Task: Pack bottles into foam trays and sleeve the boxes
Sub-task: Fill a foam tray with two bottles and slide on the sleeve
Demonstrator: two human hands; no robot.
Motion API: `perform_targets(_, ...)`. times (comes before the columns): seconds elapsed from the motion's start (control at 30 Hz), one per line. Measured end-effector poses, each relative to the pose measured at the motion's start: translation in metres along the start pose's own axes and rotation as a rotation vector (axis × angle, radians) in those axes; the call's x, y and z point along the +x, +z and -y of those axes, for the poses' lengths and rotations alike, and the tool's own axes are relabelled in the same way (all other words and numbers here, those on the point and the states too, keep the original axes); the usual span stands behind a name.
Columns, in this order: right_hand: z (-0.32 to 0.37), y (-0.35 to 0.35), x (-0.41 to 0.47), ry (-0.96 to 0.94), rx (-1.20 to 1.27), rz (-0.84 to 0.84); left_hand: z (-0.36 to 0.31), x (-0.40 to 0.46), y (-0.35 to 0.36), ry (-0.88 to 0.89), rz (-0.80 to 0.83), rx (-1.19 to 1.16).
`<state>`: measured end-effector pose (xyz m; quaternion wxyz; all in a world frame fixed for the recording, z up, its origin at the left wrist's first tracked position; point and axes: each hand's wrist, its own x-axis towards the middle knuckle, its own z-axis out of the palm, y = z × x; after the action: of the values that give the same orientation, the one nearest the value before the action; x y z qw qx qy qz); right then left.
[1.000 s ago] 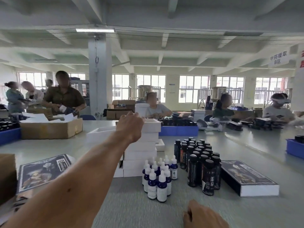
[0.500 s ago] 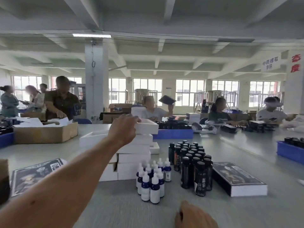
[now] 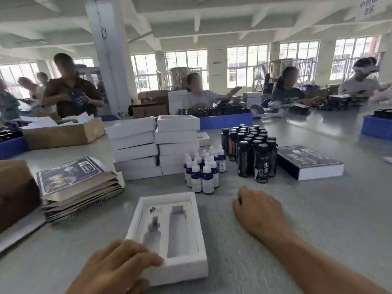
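Note:
A white foam tray (image 3: 200,230) lies on the table just in front of me, with two empty bottle-shaped cut-outs. My left hand (image 3: 114,268) grips its near left corner, fingers over the rim. My right hand (image 3: 256,211) rests on the table to the right of the tray, fingers loosely curled and holding nothing. Behind the tray stands a cluster of small blue dropper bottles (image 3: 203,172) with white caps. Several tall dark bottles (image 3: 254,151) stand to their right. Two stacks of white trays (image 3: 178,141) rise behind them.
A pile of printed sleeves (image 3: 78,181) lies at the left beside a brown carton (image 3: 17,187). A sleeved box (image 3: 307,162) sits at the right. Further back are an open cardboard box (image 3: 63,132), blue bins (image 3: 224,120) and several people working.
My left hand has brought a foam tray from the top of the stack down onto the table in front of me. My right hand has come forward onto the table.

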<state>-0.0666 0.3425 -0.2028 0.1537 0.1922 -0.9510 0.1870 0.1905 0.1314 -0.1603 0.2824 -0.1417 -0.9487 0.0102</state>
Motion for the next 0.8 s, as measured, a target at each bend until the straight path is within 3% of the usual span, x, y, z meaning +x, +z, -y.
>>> perform_targets(0.1,0.0,-0.001,-0.002,-0.007,-0.015,-0.035,-0.007,-0.001,0.003,-0.025,-0.013,-0.099)
perform_targets(0.23,0.002,-0.003,-0.004,-0.009,-0.024,-0.039,0.015,0.021,0.013,-0.424,-0.24,-0.381)
perform_targets(0.37,0.002,-0.007,0.009,0.038,0.041,0.012,0.047,0.032,0.039,-0.7,-0.217,-0.483)
perform_targets(0.53,0.009,-0.007,0.053,0.027,0.226,0.043,0.058,0.024,0.053,-0.654,-0.153,-0.61)
perform_targets(0.8,0.031,0.024,0.119,0.017,0.147,-0.017,0.062,0.024,0.062,-0.582,-0.07,-0.68)
